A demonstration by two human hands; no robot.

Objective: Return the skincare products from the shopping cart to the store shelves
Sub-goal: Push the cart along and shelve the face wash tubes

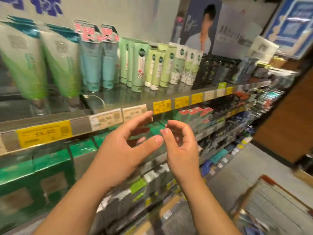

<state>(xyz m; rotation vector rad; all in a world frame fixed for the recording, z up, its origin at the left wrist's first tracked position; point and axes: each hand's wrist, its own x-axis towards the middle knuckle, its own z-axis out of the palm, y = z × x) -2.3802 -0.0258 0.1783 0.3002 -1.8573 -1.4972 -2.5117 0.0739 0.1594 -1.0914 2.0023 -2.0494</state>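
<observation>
My left hand (118,150) and right hand (181,146) are raised close together before the shelves, fingers loosely curled with the thumb and fingertips nearly meeting; neither holds anything. Just beyond them green boxes (50,160) sit under a shelf edge (79,122) lined with yellow and white price tags (44,133). On the shelf above stand skincare tubes (138,65), green, blue and pale. The shopping cart (277,200) is at lower right, blurred, contents unclear.
</observation>
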